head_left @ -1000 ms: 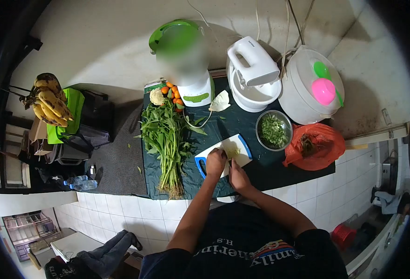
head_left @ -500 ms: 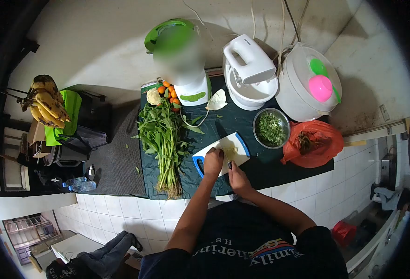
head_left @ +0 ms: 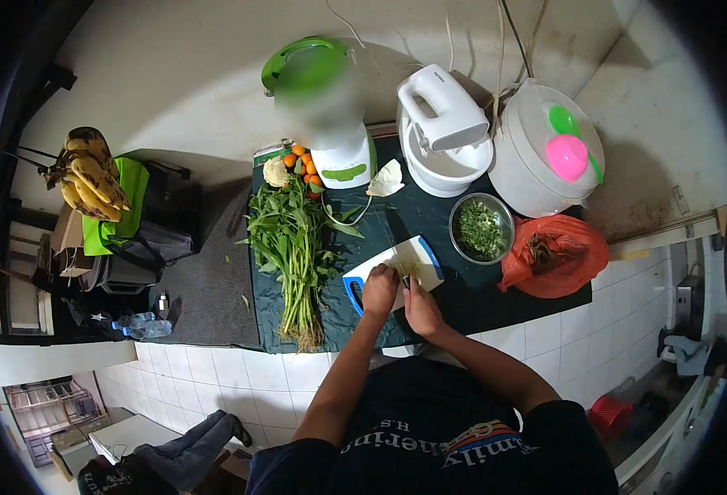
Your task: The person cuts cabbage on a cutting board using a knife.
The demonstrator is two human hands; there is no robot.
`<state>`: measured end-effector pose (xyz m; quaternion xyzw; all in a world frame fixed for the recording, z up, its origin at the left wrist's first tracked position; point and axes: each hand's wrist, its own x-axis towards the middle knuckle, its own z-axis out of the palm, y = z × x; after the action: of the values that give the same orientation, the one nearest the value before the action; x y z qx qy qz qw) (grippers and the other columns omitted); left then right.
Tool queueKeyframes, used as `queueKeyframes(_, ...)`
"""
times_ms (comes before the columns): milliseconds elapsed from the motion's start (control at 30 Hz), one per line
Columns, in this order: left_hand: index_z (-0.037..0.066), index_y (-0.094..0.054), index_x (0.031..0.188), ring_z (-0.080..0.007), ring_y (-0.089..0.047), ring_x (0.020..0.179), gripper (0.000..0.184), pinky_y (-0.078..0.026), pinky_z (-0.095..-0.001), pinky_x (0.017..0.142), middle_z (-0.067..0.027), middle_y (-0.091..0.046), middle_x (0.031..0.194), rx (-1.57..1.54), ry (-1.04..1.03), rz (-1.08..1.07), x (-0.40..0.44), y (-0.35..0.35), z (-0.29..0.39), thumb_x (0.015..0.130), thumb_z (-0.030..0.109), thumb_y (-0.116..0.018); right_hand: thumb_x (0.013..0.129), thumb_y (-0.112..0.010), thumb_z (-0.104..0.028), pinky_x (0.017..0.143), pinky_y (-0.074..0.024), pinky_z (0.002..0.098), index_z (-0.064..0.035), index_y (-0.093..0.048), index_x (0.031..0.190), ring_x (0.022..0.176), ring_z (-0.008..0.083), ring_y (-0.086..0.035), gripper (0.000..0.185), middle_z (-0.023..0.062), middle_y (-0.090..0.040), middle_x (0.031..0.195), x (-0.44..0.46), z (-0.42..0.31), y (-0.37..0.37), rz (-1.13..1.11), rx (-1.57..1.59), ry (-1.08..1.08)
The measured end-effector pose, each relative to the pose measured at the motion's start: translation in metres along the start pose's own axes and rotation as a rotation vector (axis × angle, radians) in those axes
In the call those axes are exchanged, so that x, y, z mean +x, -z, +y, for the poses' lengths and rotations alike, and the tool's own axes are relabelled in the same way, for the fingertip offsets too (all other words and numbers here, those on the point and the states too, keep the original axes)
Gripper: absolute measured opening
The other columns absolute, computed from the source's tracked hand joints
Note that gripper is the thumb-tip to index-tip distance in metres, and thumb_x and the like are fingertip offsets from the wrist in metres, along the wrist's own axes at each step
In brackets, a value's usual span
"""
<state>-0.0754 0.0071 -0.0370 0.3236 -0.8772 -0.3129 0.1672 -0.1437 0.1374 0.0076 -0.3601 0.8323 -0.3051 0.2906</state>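
Observation:
A white cutting board with blue ends [head_left: 427, 252] lies tilted on the dark green cloth. Small pale-green chopped pieces [head_left: 411, 268] are scattered on its right half. My left hand [head_left: 379, 290] rests on the board with its fingers curled down; what they pinch is hidden beneath them. Beside it, my right hand [head_left: 422, 308] is closed around the dark handle of a knife [head_left: 406, 282], whose blade is hard to make out. To the right of the board stands a metal bowl [head_left: 460, 247] of chopped greens [head_left: 480, 230].
A bunch of leafy greens with roots [head_left: 293, 256] lies left of the board. Behind are a cauliflower piece [head_left: 276, 172], orange fruits [head_left: 299, 150], a blender [head_left: 343, 157], a stand mixer [head_left: 450, 115] and a large white container [head_left: 536, 165]. A red plastic bag [head_left: 574, 268] sits at right.
Both hands stay over the board; the right hand and knife have shifted very slightly away from me. The view has moved a little, and nothing else visibly differs.

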Motion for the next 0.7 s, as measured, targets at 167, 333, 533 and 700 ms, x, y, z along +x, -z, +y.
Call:
queueKeyframes(167,0.0,-0.068,0.084,-0.0392,-0.066,0.085,0.009,-0.055,-0.0486,0.076,-0.0187,-0.066,0.087,-0.004,-0.004,0.005,0.002,0.001,0.0,0.084,0.01,-0.069,0.106,-0.045,-0.02,0.096,-0.0518,0.0507,0.0137,-0.039,0.144,0.107,0.0505,-0.064,0.051,0.0386,-0.061,0.119,-0.027,0.015,-0.008,0.065,-0.006,0.178)
queueKeyframes(333,0.001,-0.068,0.086,-0.0371,-0.067,0.091,0.011,-0.057,-0.0478,0.078,-0.0168,-0.068,0.092,0.048,-0.021,-0.044,0.003,0.008,0.003,0.086,0.013,-0.068,0.105,-0.048,-0.016,0.094,-0.0518,0.0508,0.0174,-0.039,0.141,0.106,0.0508,-0.064,0.05,0.0398,-0.061,0.116,-0.028,0.012,-0.01,0.064,0.064,0.181)
queueKeyframes(533,0.001,-0.068,0.085,-0.0381,-0.067,0.091,0.012,-0.057,-0.0481,0.078,-0.0175,-0.068,0.092,-0.024,-0.009,-0.043,0.005,0.013,0.008,0.086,0.013,-0.067,0.106,-0.046,-0.018,0.094,-0.0503,0.0528,0.0125,-0.041,0.143,0.107,0.0494,-0.063,0.048,0.0354,-0.064,0.114,-0.002,0.01,-0.016,0.025,0.058,0.058)
queueKeyframes(700,0.0,-0.069,0.081,-0.0398,-0.067,0.082,0.01,-0.055,-0.0485,0.074,-0.0193,-0.067,0.085,-0.016,-0.023,0.009,0.006,0.006,0.001,0.084,0.01,-0.069,0.106,-0.043,-0.018,0.098,-0.0488,0.0525,0.0128,-0.04,0.143,0.112,0.0502,-0.062,0.048,0.0372,-0.062,0.12,0.007,0.001,-0.01,0.047,0.016,0.014)
